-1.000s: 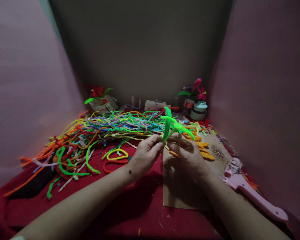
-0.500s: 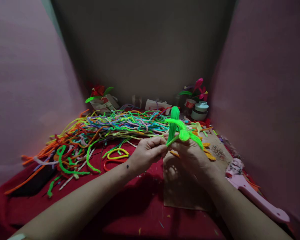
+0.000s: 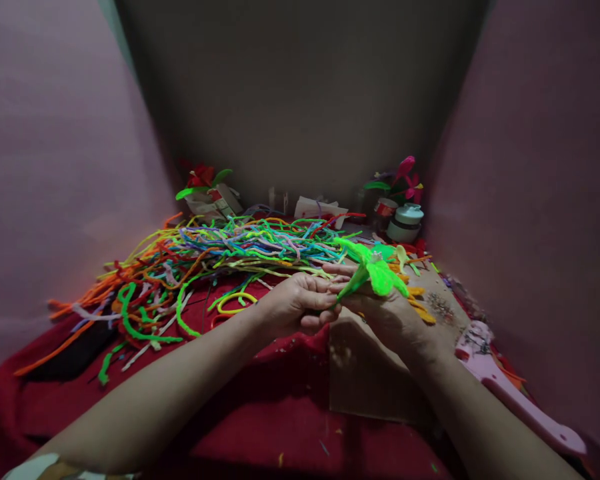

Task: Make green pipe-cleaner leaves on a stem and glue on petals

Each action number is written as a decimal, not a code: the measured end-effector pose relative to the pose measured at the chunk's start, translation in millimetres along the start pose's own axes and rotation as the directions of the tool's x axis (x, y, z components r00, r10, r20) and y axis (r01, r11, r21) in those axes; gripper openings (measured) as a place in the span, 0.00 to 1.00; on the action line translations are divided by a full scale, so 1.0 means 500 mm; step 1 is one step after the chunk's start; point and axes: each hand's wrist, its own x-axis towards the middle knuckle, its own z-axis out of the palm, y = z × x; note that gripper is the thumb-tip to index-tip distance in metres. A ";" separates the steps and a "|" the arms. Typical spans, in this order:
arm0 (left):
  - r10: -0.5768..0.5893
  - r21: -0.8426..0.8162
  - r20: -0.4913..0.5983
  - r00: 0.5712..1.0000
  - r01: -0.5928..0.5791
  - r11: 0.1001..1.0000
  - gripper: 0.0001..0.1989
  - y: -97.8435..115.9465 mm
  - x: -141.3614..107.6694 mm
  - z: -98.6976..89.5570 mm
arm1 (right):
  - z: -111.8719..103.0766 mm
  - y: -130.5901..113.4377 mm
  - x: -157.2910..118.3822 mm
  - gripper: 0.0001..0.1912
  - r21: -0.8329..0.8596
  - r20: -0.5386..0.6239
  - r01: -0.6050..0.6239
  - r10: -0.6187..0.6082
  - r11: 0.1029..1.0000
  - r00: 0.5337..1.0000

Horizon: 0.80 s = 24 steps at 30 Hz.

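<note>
The left grip (image 3: 303, 303) is pinching the narrow base of the green flower (image 3: 377, 270). The right grip (image 3: 393, 320) is lying under and behind it, stretching leftward; whether it is closing on anything cannot be told. The flower is leaning to the right, near the cardboard (image 3: 370, 383). Pipe cleaners (image 3: 260, 247) are lying heaped farther back on the red surface (image 3: 275, 427), and a pink tool (image 3: 525, 405) is resting at the right.
</note>
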 end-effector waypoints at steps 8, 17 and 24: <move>0.450 0.582 -0.268 0.852 -0.229 0.780 0.10 -0.030 -0.006 0.017 | 0.025 0.010 -0.005 0.08 0.009 -0.269 0.056 -0.052 0.998 0.962; 0.596 0.733 -0.239 0.767 -0.260 0.629 0.10 -0.047 -0.001 0.019 | 0.032 0.007 -0.009 0.06 -0.150 -0.303 0.105 -0.147 0.983 0.941; 0.296 0.277 -0.149 0.944 -0.248 0.928 0.14 -0.027 0.002 0.008 | 0.020 0.017 -0.003 0.10 -0.066 -0.246 0.109 -0.122 0.992 0.961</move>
